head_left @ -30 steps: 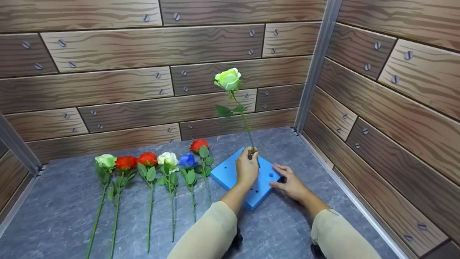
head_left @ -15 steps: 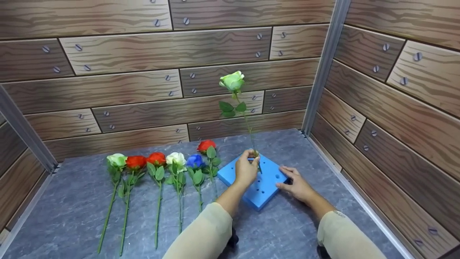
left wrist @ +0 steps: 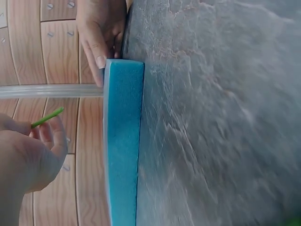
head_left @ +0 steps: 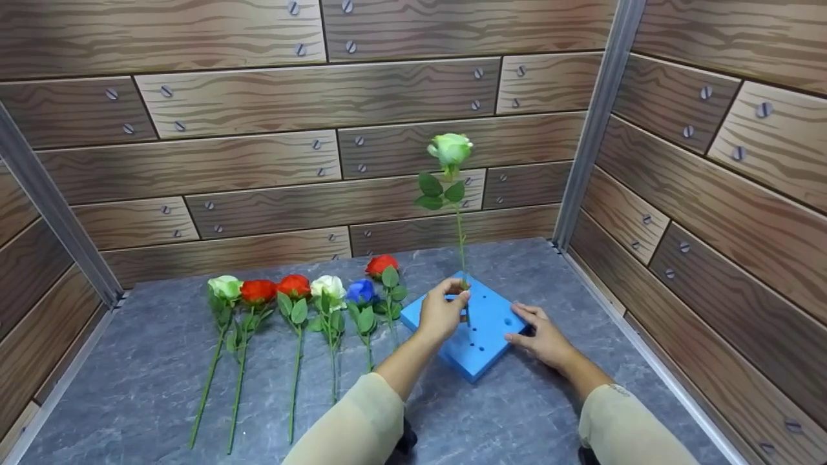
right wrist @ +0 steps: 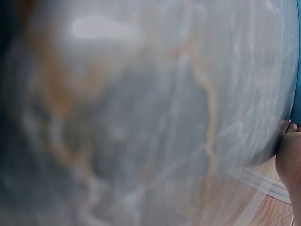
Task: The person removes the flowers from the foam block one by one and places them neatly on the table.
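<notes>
My left hand (head_left: 442, 312) pinches the lower stem of a pale green rose (head_left: 451, 150) between thumb and fingertips. The flower stands nearly upright, its leaves (head_left: 431, 187) against the back wall. Below is a blue block (head_left: 494, 310) with small holes in its top and a larger one near the right corner. In the left wrist view the stem's cut end (left wrist: 60, 111) sticks out past the fingers, a gap above the block's top. My right hand (head_left: 544, 337) holds the block's right corner, thumb and fingers either side of it. The right wrist view mostly shows blurred tabletop.
Left of the block, a row of roses lies on the grey marbled table (head_left: 148, 381): pale green (head_left: 225, 287), red (head_left: 258, 292), red (head_left: 294, 285), white (head_left: 328, 289), blue (head_left: 361, 290) and red (head_left: 382, 265). Wood-patterned walls (head_left: 258, 161) enclose the back and sides.
The green rose has swung from a leftward lean to nearly upright. My left hand has brought the stem's lower end toward the block's near holes. The head view has shifted; my right hand stays on the corner.
</notes>
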{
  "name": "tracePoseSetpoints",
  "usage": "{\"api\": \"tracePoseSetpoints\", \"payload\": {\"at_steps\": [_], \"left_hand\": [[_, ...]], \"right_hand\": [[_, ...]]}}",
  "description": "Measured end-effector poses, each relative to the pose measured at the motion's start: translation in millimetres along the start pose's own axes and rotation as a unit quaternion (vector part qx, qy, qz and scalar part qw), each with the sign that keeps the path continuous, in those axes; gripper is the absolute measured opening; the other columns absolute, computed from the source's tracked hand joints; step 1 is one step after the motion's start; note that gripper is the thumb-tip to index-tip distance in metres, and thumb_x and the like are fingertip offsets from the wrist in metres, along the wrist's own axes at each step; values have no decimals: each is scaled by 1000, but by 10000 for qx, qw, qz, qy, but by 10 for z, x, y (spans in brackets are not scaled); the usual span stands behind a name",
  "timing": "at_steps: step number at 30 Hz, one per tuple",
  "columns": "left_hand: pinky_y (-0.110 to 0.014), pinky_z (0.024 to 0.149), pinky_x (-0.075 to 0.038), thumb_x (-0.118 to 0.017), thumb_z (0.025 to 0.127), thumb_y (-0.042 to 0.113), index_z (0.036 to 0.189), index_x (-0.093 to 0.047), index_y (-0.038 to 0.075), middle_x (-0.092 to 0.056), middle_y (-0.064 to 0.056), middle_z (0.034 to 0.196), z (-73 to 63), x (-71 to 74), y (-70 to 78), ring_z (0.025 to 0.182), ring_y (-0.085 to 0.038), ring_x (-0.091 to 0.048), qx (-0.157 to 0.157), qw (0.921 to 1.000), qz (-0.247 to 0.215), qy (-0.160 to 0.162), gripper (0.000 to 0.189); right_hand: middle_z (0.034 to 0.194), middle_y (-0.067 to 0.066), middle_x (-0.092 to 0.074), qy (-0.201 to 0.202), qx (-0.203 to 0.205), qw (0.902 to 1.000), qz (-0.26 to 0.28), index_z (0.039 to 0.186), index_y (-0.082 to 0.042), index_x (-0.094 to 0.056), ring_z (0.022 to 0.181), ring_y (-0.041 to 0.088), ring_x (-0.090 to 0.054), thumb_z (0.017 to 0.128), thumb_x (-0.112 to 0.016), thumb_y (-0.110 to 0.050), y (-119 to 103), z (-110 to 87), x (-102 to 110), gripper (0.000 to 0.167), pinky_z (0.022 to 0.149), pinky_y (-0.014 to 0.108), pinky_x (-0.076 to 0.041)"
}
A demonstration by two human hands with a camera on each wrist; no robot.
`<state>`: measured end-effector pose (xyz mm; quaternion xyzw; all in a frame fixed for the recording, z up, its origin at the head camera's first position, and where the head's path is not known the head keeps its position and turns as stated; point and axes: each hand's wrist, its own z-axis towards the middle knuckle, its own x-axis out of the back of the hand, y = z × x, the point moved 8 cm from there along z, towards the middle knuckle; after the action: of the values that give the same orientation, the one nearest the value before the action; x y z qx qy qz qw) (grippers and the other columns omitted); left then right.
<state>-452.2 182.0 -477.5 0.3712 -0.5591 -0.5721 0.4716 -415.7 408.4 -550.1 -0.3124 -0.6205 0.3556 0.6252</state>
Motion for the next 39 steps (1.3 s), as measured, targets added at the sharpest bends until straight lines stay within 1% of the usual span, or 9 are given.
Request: {"api": "tracePoseSetpoints", "payload": {"at_steps": [5,9,13,18,22,26,30,34,39], "left_hand": [[-33,84,-67,-62,112,20,126,-73,16,-66,-8,123,-83,84,-34,107,-24,-71,105,9998,15,-184,18],[-33,82,-67,-62,112,19,124,-72,14,-66,-9,118,-146,143,-40,101,-21,-69,121,9993,70,-349,17],[-34,80,-67,-63,112,19,124,-72,13,-65,-9,114,-201,225,-37,96,-17,-67,141,9990,40,-422,16],[-35,80,-67,-65,110,18,123,-72,10,-64,-10,113,-270,354,-25,95,-18,-66,191,9990,-104,-382,16],[-34,79,-68,-66,110,18,124,-72,9,-65,-9,115,-339,457,5,96,-18,-68,121,9992,43,-384,18],[-36,80,-67,-65,110,18,123,-72,10,-65,-9,114,-419,538,-3,98,-20,-69,202,9982,129,-545,16],[-36,81,-68,-67,110,20,121,-73,11,-66,-8,114,-497,609,-5,99,-20,-70,194,9969,376,-668,16],[-35,81,-69,-68,109,20,123,-73,11,-69,-9,115,-566,688,1,99,-18,-70,134,9956,620,-692,18],[-36,81,-69,-68,109,18,128,-73,8,-69,-10,116,-625,801,-25,102,-20,-70,146,9952,672,-702,22]], "right_hand": [[171,27,-26,-38,84,10000,16,168,2,-32,165,52,-14,103,-77,-26,-17,-14,2,84,134,65,-24],[171,27,-25,-61,89,9999,13,168,2,-32,165,53,-15,103,-77,-26,-29,-28,5,84,133,64,-27],[172,28,-24,-48,100,9999,-26,168,2,-32,165,53,-16,103,-77,-27,-32,-27,10,85,133,62,-27],[172,28,-24,-55,106,9999,-66,168,2,-31,165,53,-15,103,-77,-28,-40,-32,9,85,134,63,-27],[172,28,-24,-76,99,9999,-5,168,2,-31,165,53,-15,103,-77,-26,-45,-33,1,85,133,63,-28],[171,27,-24,-106,57,9999,62,168,1,-31,165,52,-14,104,-76,-26,-43,-34,-10,84,132,62,-29],[172,26,-24,-102,65,9999,23,168,1,-31,165,52,-15,104,-76,-26,-44,-38,-7,83,132,62,-29],[172,27,-24,-106,97,9999,-42,168,2,-32,164,52,-16,104,-76,-26,-52,-43,-2,83,133,65,-26],[173,27,-24,-107,92,9999,-50,168,1,-32,164,53,-16,104,-76,-26,-39,-34,-15,82,134,67,-25]]}}
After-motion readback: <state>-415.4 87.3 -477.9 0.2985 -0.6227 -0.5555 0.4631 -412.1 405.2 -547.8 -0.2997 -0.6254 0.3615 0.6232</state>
